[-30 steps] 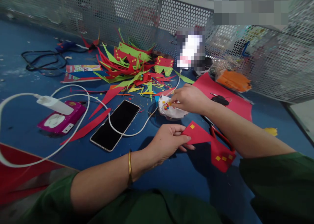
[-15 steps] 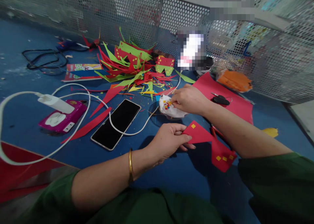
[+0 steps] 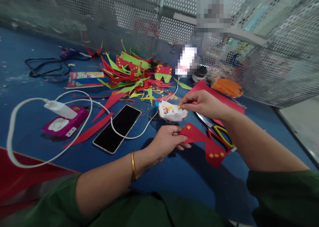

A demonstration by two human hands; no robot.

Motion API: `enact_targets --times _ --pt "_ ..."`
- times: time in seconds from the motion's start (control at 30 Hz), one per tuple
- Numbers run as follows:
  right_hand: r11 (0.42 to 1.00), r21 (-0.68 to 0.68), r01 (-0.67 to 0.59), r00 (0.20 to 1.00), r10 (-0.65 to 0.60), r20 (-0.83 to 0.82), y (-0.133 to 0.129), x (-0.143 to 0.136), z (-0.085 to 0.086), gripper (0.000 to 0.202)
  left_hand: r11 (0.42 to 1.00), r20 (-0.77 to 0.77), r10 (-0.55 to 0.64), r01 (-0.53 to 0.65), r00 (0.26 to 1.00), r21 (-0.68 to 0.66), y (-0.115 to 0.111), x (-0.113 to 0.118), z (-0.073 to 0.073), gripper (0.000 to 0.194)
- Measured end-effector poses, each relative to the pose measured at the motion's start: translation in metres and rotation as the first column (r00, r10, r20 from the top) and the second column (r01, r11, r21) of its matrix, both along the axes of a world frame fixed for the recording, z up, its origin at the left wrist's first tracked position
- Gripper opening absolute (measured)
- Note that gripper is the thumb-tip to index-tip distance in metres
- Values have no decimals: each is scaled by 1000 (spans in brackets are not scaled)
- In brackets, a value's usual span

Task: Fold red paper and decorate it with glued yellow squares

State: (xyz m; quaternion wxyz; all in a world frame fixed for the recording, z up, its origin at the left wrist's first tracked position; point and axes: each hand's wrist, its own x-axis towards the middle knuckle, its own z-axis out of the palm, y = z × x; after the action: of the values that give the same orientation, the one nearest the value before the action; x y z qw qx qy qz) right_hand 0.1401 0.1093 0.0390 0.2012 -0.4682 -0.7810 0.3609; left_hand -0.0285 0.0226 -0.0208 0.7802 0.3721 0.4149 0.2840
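Note:
Between the thumb and fingers of my left hand (image 3: pixel 169 140) is the left end of a red paper piece (image 3: pixel 195 134), which carries one yellow square there and several at its far right end. My right hand (image 3: pixel 200 102) pinches a small yellow square (image 3: pixel 179 107) above the right edge of a white dish (image 3: pixel 174 115). Small yellow, red and blue bits lie in that dish. Scissors (image 3: pixel 208 122) with red and yellow handles rest just beyond the red piece, below my right hand.
Red and green paper strips (image 3: pixel 132 74) are heaped at the back. A black phone (image 3: pixel 118 129), a white cable (image 3: pixel 139 136) and a purple power socket (image 3: pixel 66 120) lie left. A red sheet (image 3: pixel 201 86) and an orange packet (image 3: pixel 228 87) are right.
My right hand has lifted off the dish and moved right, with a yellow square at its fingertips. The scissors now show. My left hand still holds the red piece.

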Motion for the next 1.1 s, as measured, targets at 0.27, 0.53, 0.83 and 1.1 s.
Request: enact_targets --times 0.27,0.53,0.83,1.1 --pt "987 43 154 983 -149 -106 -55 1 12 12 998 -19 36 -35 999 44 2 0 0 10" --pt "861 38 507 838 -483 -254 -105 18 -15 21 991 0 60 -59 998 121 1 -3 4 12" --pt "889 -7 458 863 -447 -235 -115 22 -40 14 986 -64 25 -14 998 165 1 1 2 11" --pt "815 -12 579 798 -570 -198 -119 21 -41 19 948 -102 150 -114 983 299 -1 0 -2 37"
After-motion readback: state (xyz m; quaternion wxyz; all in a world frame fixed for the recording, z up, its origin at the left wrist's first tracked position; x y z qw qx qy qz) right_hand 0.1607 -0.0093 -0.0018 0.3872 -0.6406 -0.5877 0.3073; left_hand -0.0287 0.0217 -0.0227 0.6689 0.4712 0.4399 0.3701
